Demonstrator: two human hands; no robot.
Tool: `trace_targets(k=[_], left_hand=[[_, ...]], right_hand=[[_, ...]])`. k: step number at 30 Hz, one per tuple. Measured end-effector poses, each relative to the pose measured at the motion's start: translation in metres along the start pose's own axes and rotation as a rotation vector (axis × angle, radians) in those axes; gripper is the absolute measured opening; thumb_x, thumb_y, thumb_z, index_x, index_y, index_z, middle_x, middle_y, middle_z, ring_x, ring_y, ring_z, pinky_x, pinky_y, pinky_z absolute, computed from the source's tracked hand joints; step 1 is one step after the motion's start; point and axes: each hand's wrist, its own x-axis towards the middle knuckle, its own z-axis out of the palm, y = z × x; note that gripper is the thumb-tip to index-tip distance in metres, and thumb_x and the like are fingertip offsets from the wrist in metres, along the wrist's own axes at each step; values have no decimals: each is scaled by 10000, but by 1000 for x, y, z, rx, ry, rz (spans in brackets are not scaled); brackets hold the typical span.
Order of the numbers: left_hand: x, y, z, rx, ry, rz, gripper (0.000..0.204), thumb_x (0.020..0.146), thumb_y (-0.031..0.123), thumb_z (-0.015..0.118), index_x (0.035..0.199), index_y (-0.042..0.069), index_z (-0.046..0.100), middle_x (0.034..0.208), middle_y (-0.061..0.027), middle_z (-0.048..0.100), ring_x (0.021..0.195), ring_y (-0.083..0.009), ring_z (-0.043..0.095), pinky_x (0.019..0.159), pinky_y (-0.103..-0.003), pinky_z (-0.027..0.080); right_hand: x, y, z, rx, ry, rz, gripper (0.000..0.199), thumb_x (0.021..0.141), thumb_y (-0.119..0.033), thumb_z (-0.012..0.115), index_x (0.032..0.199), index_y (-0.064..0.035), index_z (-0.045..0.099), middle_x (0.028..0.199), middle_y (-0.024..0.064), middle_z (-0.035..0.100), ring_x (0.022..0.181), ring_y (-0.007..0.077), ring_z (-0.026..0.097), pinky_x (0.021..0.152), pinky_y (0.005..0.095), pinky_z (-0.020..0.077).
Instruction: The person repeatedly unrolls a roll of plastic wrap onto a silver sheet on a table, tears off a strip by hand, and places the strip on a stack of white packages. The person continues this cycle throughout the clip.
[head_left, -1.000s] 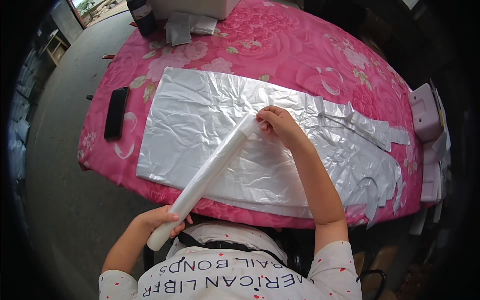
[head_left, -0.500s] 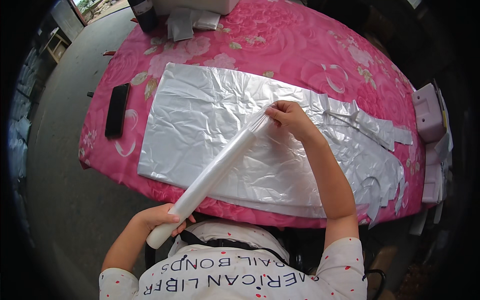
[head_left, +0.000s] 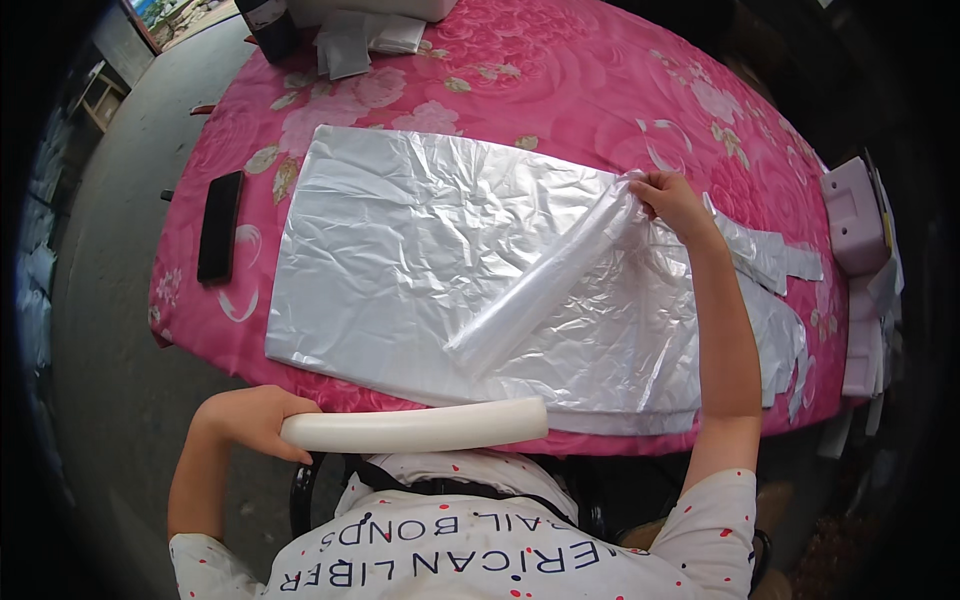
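My left hand [head_left: 262,420] is closed around one end of a smooth white tube [head_left: 420,427], which lies level across the table's near edge. Further off and to the right, my right hand [head_left: 668,203] pinches the gathered end of a thin, clear plastic bag [head_left: 545,270]. That bag hangs as a long narrow sleeve, slanting down to the left over a stack of silvery plastic bags [head_left: 370,230]. The tube and the clear bag are apart. The stack's right side shows ragged, cut handle-like strips [head_left: 770,260].
A pink flowered cloth [head_left: 560,70] covers the table. A black phone [head_left: 220,228] lies at the left. Small clear packets [head_left: 345,48], a dark bottle [head_left: 268,25] and a white box [head_left: 425,8] stand at the back left. A pale pink plastic holder [head_left: 855,220] is at the right edge.
The clear bag has come off the white tube. My right hand has drawn it away to the far right, while my left hand has swung the tube down level at the near edge.
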Motion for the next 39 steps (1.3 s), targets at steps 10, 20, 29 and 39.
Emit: trace_targets(k=[10, 20, 29, 39], left_hand=[[100, 73, -33, 740, 766, 534, 347, 655, 160, 723, 964, 55, 607, 1008, -89, 596, 934, -277, 579, 802, -381, 478], [145, 55, 38, 878, 366, 835, 722, 866, 541, 389, 1288, -44, 412, 1394, -191, 352, 1332, -299, 281, 1107, -404, 177], [151, 54, 72, 852, 502, 714, 776, 821, 513, 437, 1344, -49, 324, 1440, -190, 269, 1369, -295, 193, 1122, -445, 98], [152, 59, 95, 930, 587, 593, 756, 842, 512, 423, 1361, -27, 316, 1461, -168, 243, 1379, -274, 173, 1115, -428, 90]], right_hand=[[19, -36, 73, -65, -234, -51, 170, 850, -170, 602, 812, -6, 630, 615, -26, 517, 559, 58, 457, 532, 218, 381], [32, -45, 76, -142, -309, -2, 256, 861, -225, 603, 956, 12, 616, 730, 23, 570, 618, 82, 498, 587, 242, 423], [-130, -50, 118, -388, -186, -594, 455, 809, -267, 645, 1176, -23, 535, 1112, 176, 542, 1028, 334, 507, 892, 402, 414], [-96, -25, 114, -608, -55, -747, 537, 709, -87, 688, 1221, -124, 531, 1088, 64, 568, 966, 257, 533, 845, 359, 453]])
